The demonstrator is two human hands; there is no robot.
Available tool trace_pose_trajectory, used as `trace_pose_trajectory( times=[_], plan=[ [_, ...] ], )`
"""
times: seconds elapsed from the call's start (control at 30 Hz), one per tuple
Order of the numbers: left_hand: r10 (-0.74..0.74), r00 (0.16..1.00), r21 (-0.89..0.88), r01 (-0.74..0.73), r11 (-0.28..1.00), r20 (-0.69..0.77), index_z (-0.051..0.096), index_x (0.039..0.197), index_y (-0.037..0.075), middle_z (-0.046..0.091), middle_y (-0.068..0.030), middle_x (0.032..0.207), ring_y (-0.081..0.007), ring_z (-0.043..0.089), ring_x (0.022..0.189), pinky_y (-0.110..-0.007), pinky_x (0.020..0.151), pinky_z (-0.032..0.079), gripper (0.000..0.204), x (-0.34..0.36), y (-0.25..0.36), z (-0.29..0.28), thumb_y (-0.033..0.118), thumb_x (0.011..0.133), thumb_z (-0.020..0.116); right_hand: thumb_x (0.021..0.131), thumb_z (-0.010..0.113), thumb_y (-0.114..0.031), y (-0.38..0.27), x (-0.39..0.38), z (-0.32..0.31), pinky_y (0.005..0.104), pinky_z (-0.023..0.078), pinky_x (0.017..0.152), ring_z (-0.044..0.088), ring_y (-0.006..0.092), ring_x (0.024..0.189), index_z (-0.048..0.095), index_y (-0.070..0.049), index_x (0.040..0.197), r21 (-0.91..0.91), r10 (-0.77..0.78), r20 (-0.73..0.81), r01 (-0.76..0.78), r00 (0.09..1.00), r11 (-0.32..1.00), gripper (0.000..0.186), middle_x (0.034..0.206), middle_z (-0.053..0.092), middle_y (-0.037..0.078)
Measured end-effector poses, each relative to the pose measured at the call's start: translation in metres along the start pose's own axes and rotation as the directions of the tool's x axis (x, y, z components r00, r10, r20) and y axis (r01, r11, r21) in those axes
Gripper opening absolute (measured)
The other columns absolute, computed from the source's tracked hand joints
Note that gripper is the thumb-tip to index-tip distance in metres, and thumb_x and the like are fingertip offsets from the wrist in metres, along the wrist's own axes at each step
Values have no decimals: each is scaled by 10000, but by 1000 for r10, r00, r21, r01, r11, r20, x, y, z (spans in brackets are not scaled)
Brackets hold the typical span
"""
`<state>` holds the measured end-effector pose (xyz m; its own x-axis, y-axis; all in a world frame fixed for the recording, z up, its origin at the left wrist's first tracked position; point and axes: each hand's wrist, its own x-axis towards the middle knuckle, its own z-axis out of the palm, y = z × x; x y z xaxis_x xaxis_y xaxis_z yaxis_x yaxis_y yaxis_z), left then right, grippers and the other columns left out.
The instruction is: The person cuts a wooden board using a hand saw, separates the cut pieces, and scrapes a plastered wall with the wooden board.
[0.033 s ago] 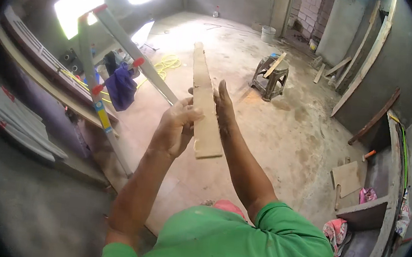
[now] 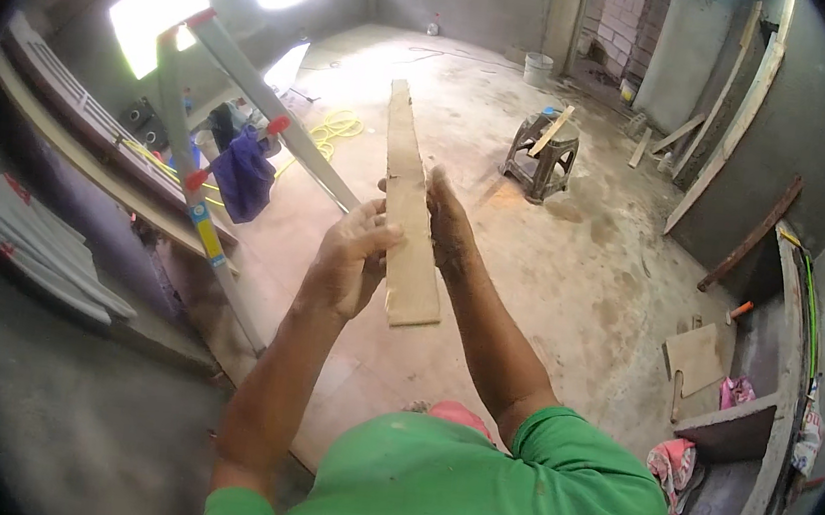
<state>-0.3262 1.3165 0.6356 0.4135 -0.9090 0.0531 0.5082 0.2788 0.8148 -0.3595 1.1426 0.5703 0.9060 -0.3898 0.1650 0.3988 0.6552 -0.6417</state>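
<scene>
A narrow pale wooden board [image 2: 410, 222] is held up in front of me, its near end lower and its far end slimmer. My left hand [image 2: 353, 251] grips the left edge, thumb over the face and fingers curled round behind. Along the opposite edge, my right hand [image 2: 451, 223] holds the board, with its thumb side up and its fingers partly hidden behind the wood. A dark fingertip shows past the left edge; whose it is I cannot tell.
A stepladder [image 2: 266, 119] with a blue cloth [image 2: 242, 174] stands at left, near a yellow hose [image 2: 336, 127]. Ahead sits a dark stool [image 2: 540, 160] carrying a wood strip. Planks [image 2: 734, 120] lean on the right wall. A white bucket [image 2: 537, 69] stands farther back.
The board has tilted slightly, its near end shifting a little down and left. My right thumb has come down closer to the board's edge. My left hand keeps its grip.
</scene>
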Motion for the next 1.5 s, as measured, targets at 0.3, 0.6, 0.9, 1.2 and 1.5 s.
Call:
trace_pose_trajectory(
  times=[0.3, 0.6, 0.9, 1.2, 1.5],
  plan=[
    [-51, 994, 286, 20, 958, 99, 279, 1505, -26, 601, -106, 1172, -160, 610, 1016, -301, 878, 527, 793, -49, -36, -37, 82, 854, 719, 994, 553, -325, 7, 21, -40, 390, 552, 851, 678, 270, 975, 587, 21, 1233, -204, -18, -37, 10, 999, 979, 422, 1163, 656, 221],
    [-95, 989, -28, 99, 995, 113, 325, 1515, -16, 578, -104, 1288, -176, 589, 1142, -319, 988, 499, 688, -64, -52, -37, 66, 906, 636, 974, 460, -657, 2, 18, -28, 342, 484, 582, 578, 171, 653, 518, 2, 1323, 488, -235, 68, 173, 970, 856, 748, 950, 655, 86],
    [-230, 969, 73, 224, 972, 87, 413, 1453, -13, 590, -204, 1284, -278, 688, 974, -441, 828, 594, 535, -37, -48, -42, 376, 1087, 389, 1018, 587, -348, -47, 28, -17, 308, 471, 562, 552, 143, 635, 603, 7, 976, -394, -567, -381, 426, 731, 814, 357, 775, 581, 49],
    [-200, 963, -174, 231, 957, 178, 487, 1361, -44, 654, -243, 1143, -308, 696, 885, -418, 787, 592, 574, -5, -31, 2, 430, 1086, 315, 909, 664, -157, -84, 55, -60, 318, 505, 543, 586, 162, 601, 609, 43, 990, -281, -372, -382, 278, 846, 919, 222, 768, 616, 79],
    [-193, 960, 44, 188, 981, 202, 576, 1281, -32, 690, -81, 1015, -155, 685, 821, -307, 722, 585, 388, 1, -17, 58, 273, 1052, 506, 858, 659, -254, -107, 14, -29, 334, 515, 532, 627, 197, 569, 683, 12, 924, -627, -346, -416, 10, 841, 779, 275, 733, 653, 85]
  ],
)
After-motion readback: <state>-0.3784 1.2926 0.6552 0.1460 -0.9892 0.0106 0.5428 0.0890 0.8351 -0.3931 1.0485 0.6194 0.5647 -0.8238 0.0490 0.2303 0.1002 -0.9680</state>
